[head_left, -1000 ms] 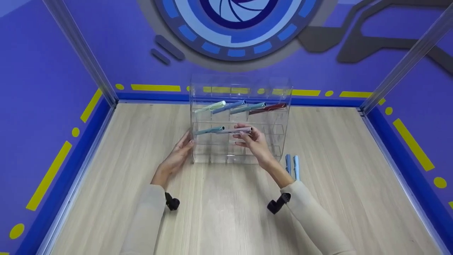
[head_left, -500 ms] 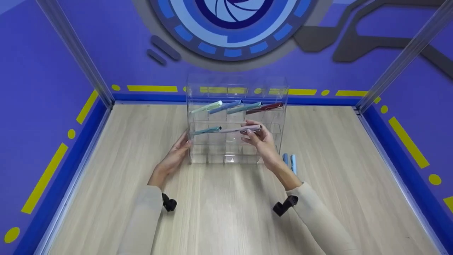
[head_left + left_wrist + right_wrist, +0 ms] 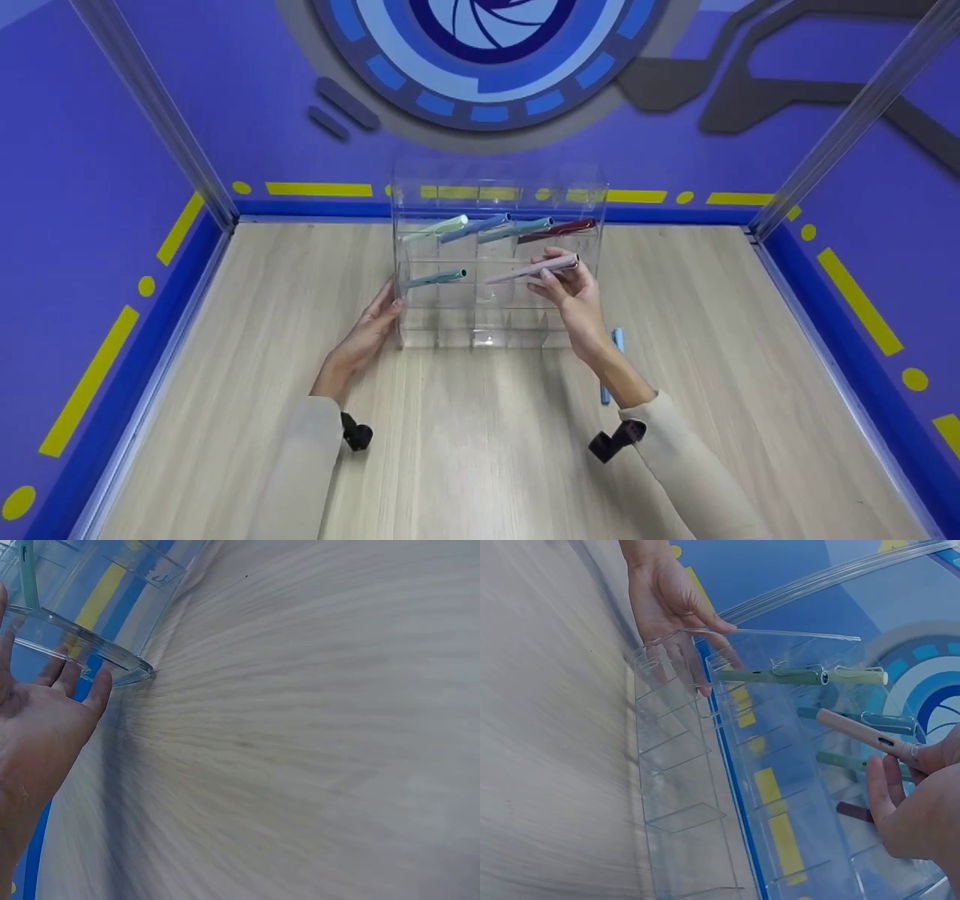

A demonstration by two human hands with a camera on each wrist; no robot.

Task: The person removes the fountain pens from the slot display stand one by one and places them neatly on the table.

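A clear acrylic pen rack stands upright on the table. My right hand pinches a pale pink pen between thumb and fingers, in front of the rack's middle tier; in the right wrist view this pen points away from the hand, slanted over the rack. My left hand rests against the rack's left side, fingers fairly straight along the side panel. A teal pen lies in the middle tier at the left. Above it sit a pale green pen, a blue pen, another teal pen and a dark red pen.
A light blue pen lies on the wooden table right of the rack, and part of a darker blue pen shows beside my right wrist. Purple-blue panels with metal corner posts enclose the back and sides.
My right hand has moved right with the pink pen, drawing it away from the teal pen beside it and tilting it up. My left hand keeps its place on the rack's side.
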